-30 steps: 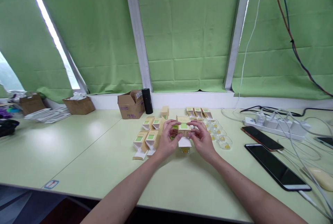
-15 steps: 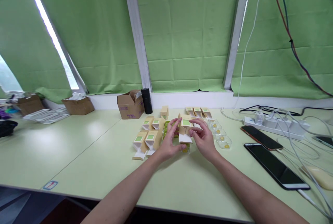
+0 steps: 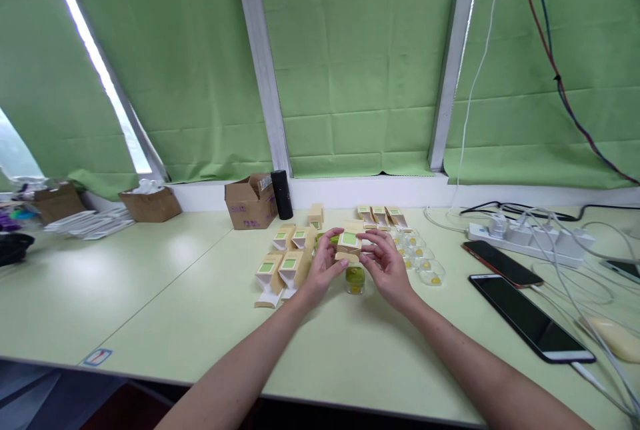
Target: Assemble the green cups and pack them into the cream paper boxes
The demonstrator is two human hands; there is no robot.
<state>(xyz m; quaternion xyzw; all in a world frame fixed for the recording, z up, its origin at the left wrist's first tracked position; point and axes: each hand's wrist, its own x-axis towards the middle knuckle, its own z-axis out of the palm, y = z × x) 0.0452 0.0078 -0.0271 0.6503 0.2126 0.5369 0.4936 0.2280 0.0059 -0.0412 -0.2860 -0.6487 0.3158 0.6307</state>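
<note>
Between my two hands is a small beige carton (image 3: pixel 349 243) with a green window on its face. My left hand (image 3: pixel 323 269) grips its left side, the thumb at its lower edge. From the right, my right hand (image 3: pixel 386 267) holds it with thumb and fingers. Just below it on the table stands a small clear container (image 3: pixel 355 279) with something green in its upper part and yellow in its base. Several similar cartons (image 3: pixel 291 265) with open white flaps lie to the left. Green items behind my left hand are mostly hidden.
Clear plastic cups (image 3: pixel 431 273) with yellow centres stand right of my hands. More cartons (image 3: pixel 381 216) are at the back. Two phones (image 3: pixel 530 317), a power strip (image 3: pixel 525 243) and cables lie at right. A cardboard box (image 3: pixel 250 202) and black cylinder (image 3: pixel 282 195) stand back left.
The carton has tipped and its white flap, which hung towards me, is now folded up at the lower edge. The clear container below is more exposed.
</note>
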